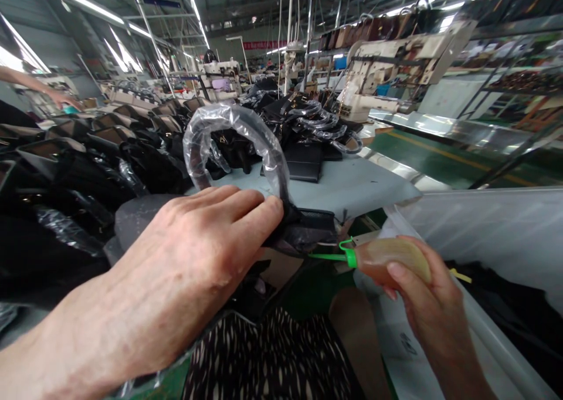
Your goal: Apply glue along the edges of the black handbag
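Observation:
My left hand (211,241) is closed over the top edge of a black handbag (303,227), its fingertips hidden behind the bag. A looped handle (233,115) wrapped in clear plastic rises just beyond my knuckles. In my right hand (426,282) is a squeeze glue bottle (389,256) with a yellowish-brown body, held sideways. Its long green nozzle (328,257) points left, and the tip is at the bag's edge. A small green cap strap curls above the nozzle. Below my left hand the bag's beige lining (281,268) shows.
Rows of black bags (101,148) fill the left side. More bags with wrapped handles (314,121) lie piled on the grey tabletop (352,183). Sewing machines (391,65) stand behind. A white bin (497,218) holds dark material at right. Another person's arm (35,83) reaches in at far left.

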### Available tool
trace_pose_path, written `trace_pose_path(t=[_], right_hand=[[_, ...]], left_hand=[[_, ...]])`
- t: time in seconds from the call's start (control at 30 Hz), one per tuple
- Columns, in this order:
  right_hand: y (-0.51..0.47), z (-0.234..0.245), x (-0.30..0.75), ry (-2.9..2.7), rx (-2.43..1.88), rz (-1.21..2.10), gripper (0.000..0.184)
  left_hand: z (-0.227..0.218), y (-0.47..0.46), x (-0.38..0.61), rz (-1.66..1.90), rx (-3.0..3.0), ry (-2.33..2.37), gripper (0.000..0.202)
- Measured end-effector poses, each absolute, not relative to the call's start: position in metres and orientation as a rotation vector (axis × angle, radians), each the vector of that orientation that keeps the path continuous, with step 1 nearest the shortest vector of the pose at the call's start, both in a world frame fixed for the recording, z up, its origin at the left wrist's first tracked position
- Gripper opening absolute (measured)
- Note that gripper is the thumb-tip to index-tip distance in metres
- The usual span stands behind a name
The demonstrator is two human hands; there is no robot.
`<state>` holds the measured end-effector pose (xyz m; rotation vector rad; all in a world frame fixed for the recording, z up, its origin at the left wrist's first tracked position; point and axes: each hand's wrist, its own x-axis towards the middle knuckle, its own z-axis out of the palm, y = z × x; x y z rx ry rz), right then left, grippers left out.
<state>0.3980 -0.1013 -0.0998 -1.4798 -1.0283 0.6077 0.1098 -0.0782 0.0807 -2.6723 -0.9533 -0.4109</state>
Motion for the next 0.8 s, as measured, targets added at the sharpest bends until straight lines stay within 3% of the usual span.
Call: trace_pose_path(t=[0.13,0.33,0.8], right_hand=[[-0.103,-0.093,0.393,-1.004,-1.519,0.627,0.054],[-0.105,-0.089,0.393,-1.008,-1.552,0.657,0.055],[-0.111,-0.095,0.394,-0.929,-1.504,0.806,0.052]], left_hand=[[0.076,-0.085,0.112,-0.435,-2.670,-0.935,0.016],[0.061,-0.098,0.111,-0.421,-2.593,-0.953,0.032],[0.052,-0.103,0.107,-0.439,-2.573,-0.970,0.036]])
